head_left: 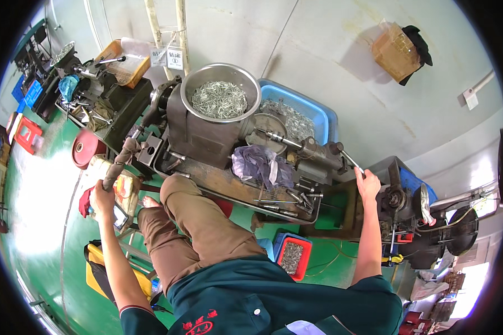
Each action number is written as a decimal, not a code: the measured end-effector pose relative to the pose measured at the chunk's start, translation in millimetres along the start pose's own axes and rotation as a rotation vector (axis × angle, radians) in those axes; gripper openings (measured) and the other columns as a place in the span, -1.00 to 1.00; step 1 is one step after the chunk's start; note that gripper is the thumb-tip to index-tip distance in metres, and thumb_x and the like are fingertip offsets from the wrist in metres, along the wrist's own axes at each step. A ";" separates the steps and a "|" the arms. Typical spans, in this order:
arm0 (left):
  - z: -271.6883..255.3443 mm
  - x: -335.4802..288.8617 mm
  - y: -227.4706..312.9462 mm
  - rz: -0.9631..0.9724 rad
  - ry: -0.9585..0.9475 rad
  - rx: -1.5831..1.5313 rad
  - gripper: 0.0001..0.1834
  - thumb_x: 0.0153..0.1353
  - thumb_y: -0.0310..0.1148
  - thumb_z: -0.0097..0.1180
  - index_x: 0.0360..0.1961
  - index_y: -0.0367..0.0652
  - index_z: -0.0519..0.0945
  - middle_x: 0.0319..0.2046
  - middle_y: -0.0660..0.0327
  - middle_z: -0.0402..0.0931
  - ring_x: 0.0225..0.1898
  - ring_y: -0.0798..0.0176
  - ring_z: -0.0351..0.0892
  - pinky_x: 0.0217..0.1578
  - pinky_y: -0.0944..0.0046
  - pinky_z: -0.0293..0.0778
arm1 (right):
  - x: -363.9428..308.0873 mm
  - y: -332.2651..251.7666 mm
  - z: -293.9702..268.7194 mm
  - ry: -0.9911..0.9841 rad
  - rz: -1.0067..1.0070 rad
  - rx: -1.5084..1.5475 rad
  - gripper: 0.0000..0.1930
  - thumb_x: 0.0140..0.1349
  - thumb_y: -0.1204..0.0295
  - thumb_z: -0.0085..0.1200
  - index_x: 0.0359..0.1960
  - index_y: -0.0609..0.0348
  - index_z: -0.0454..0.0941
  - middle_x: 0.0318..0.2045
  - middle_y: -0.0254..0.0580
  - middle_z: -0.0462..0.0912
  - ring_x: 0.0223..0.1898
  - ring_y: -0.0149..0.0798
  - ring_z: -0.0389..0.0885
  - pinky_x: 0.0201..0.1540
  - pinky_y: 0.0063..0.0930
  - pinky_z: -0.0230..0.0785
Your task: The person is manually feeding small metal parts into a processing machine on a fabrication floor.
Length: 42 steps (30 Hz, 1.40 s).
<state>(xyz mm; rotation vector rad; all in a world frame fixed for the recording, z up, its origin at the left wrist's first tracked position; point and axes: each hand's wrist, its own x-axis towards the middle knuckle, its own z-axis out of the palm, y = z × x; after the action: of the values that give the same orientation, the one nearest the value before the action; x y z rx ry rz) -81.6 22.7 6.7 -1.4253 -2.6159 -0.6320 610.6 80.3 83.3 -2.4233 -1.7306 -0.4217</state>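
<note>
My left hand (101, 200) is closed round the lower end of a lever wrapped in brown cloth (116, 170), on the left side of a bench lathe (198, 139). My right hand (368, 184) grips the end of a thin metal lever (351, 161) that slants down from the machine's right-hand end (318, 153). A steel bowl (250, 111) full of small silvery metal pins (220, 100) sits on top of the lathe. Between the levers, a crumpled purple-grey rag (261, 167) lies by the spindle, beside several metal tools (299, 200) in the tray (235, 194).
Behind the lathe stands a blue basket (324, 120) of metal parts. A red bin (300, 271) with small parts is on the floor by my legs. More machines stand left (98, 84) and right (399, 198). A yellow stool-like object (98, 273) is below my left arm.
</note>
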 end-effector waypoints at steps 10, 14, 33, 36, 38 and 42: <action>1.6 0.2 -5.1 0.022 -0.011 0.014 -0.83 -0.14 -0.36 0.05 -0.47 -0.18 0.46 -0.56 -0.03 0.45 -0.46 -0.09 0.45 -0.45 0.09 0.33 | -8.8 -2.9 0.4 0.062 0.004 -0.012 -0.45 0.04 -0.08 -0.14 -0.69 0.25 0.42 -0.66 0.06 0.49 -0.53 0.11 0.47 -0.44 -0.12 0.28; 0.0 0.7 -2.5 0.023 -0.002 -0.007 -0.82 -0.14 -0.36 0.05 -0.45 -0.18 0.46 -0.55 -0.04 0.45 -0.44 -0.09 0.45 -0.44 0.09 0.33 | -8.2 -3.2 0.9 0.058 0.015 -0.027 -0.44 0.05 -0.09 -0.16 -0.67 0.26 0.44 -0.65 0.08 0.50 -0.52 0.11 0.47 -0.42 -0.11 0.28; 5.0 4.1 -7.8 0.024 -0.023 -0.013 -0.71 -0.18 -0.37 0.10 -0.36 -0.22 0.50 -0.48 -0.06 0.48 -0.39 -0.09 0.47 -0.38 0.11 0.37 | -7.8 -10.2 -2.6 -0.004 0.078 -0.052 -0.41 0.05 -0.13 -0.20 -0.65 0.25 0.45 -0.60 0.09 0.51 -0.45 0.11 0.48 -0.38 -0.10 0.28; 5.2 3.9 -11.0 0.019 -0.033 -0.028 -0.73 -0.19 -0.38 0.09 -0.38 -0.22 0.50 -0.50 -0.06 0.47 -0.40 -0.09 0.47 -0.39 0.11 0.37 | -7.6 -5.9 -1.4 -0.014 0.039 -0.028 -0.41 0.06 -0.13 -0.21 -0.62 0.26 0.46 -0.59 0.10 0.51 -0.45 0.12 0.48 -0.37 -0.10 0.29; 4.6 3.9 -10.7 0.039 -0.014 -0.045 -0.77 -0.19 -0.39 0.08 -0.41 -0.22 0.49 -0.53 -0.06 0.46 -0.42 -0.08 0.47 -0.42 0.11 0.37 | -10.8 -7.7 -4.8 -0.069 0.081 -0.012 -0.42 0.06 -0.11 -0.19 -0.61 0.27 0.46 -0.59 0.09 0.51 -0.44 0.12 0.48 -0.37 -0.10 0.28; 2.5 3.0 -11.9 0.047 -0.044 -0.022 -0.79 -0.18 -0.40 0.07 -0.43 -0.20 0.48 -0.53 -0.05 0.46 -0.43 -0.08 0.47 -0.41 0.12 0.36 | 2.3 -3.6 8.3 0.093 0.032 0.025 -0.58 0.01 0.02 -0.03 -0.42 0.19 0.48 -0.34 -0.11 0.49 -0.17 -0.10 0.40 -0.19 -0.15 0.20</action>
<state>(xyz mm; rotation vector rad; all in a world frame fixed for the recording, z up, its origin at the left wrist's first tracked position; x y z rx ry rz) -92.9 20.3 1.6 -1.5198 -2.6079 -0.6334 609.2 85.8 75.9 -2.3710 -1.6468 -0.4983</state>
